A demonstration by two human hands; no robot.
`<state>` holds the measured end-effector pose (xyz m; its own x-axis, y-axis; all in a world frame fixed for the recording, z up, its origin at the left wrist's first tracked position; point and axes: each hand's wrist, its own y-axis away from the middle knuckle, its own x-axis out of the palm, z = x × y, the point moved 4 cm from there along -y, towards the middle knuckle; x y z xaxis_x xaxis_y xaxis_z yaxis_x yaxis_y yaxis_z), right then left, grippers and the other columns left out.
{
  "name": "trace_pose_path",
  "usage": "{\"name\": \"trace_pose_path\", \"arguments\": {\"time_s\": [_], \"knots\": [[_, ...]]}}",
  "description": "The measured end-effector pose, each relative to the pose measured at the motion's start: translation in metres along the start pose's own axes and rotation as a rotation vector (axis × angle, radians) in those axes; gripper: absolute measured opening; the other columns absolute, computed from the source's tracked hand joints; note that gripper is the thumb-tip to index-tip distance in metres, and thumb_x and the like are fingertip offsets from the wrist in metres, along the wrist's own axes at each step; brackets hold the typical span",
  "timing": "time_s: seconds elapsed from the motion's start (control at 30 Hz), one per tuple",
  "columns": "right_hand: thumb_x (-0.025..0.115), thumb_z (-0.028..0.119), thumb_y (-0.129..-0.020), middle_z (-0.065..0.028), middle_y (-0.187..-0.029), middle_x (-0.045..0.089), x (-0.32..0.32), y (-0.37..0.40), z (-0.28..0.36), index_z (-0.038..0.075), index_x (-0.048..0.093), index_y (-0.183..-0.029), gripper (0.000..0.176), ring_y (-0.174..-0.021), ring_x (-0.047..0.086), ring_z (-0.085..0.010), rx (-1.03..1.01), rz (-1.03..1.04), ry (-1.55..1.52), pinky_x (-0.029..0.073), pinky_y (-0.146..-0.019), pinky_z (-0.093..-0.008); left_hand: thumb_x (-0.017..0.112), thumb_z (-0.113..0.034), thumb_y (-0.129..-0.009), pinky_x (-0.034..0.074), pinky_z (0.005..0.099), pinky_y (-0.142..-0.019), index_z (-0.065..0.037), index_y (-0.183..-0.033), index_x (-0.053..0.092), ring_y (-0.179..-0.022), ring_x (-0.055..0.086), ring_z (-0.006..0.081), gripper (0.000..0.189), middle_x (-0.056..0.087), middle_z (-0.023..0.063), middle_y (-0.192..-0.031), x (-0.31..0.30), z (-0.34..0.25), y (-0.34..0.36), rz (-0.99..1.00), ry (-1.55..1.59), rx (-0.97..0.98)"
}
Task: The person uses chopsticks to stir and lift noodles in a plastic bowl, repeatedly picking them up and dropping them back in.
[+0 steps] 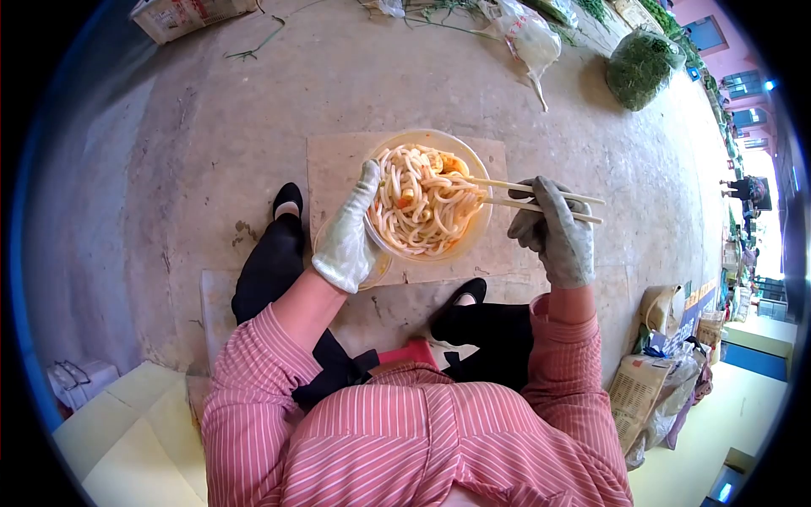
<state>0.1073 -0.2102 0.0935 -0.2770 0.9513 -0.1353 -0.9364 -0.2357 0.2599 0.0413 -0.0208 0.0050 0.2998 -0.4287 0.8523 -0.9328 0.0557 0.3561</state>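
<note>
One concrete floor (211, 127) fills the view, with one pale flat sheet (338, 160) lying on it under the person's feet and one bag of greens (642, 68) off at 1 o'clock. Over the sheet, at the centre of the view, one clear bowl (475, 241) is held up, heaped to the rim with thick white noodles (418, 211). By the look of that heap the meal is barely begun and nearly all of it is left. Two gloved hands are at work. The left hand (348, 237) is cupped around the bowl's 9 o'clock side, thumb along the rim. The right hand (553, 232) is closed round two chopsticks (541, 196), which enter from 3 o'clock with their tips in the noodles. A few orange bits (452, 163) sit at the bowl's 12 o'clock.
</note>
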Motion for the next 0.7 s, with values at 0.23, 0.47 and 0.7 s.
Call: {"name": "trace_pose_path", "arguments": {"time_s": [0.23, 0.47, 0.7], "knots": [[0.044, 0.025, -0.088, -0.0091, -0.049, 0.055, 0.005, 0.019, 0.023, -0.003, 0.058, -0.082, 0.032, -0.034, 0.044, -0.0069, -0.059, -0.007, 0.079, 0.028, -0.032, -0.0157, 0.049, -0.042, -0.083, 0.044, 0.0325, -0.089, -0.004, -0.122, 0.04, -0.105, 0.05, 0.0186, 0.055, 0.048, 0.009, -0.118, -0.002, 0.001, 0.003, -0.045, -0.005, -0.025], [0.049, 0.018, -0.087, -0.0079, -0.06, 0.058, 0.012, 0.032, 0.048, -0.004, 0.057, -0.087, 0.023, -0.049, 0.055, -0.0098, -0.025, 0.163, 0.159, 0.041, -0.044, -0.0179, 0.047, -0.046, -0.083, 0.044, 0.0318, -0.089, -0.004, -0.122, 0.039, -0.105, 0.049, 0.0184, 0.058, 0.048, 0.0093, -0.117, -0.003, 0.001, 0.001, -0.029, -0.036, -0.005], [0.051, 0.015, -0.086, -0.0048, -0.059, 0.057, 0.038, 0.025, 0.042, 0.001, 0.057, -0.084, 0.015, -0.05, 0.055, -0.011, -0.109, 0.417, 0.392, 0.043, -0.046, -0.0244, 0.046, -0.048, -0.082, 0.044, 0.0321, -0.089, -0.003, -0.123, 0.038, -0.105, 0.05, 0.0187, 0.061, 0.048, 0.0101, -0.117, 0.0, 0.001, 0.002, 0.015, -0.042, -0.027]]}}
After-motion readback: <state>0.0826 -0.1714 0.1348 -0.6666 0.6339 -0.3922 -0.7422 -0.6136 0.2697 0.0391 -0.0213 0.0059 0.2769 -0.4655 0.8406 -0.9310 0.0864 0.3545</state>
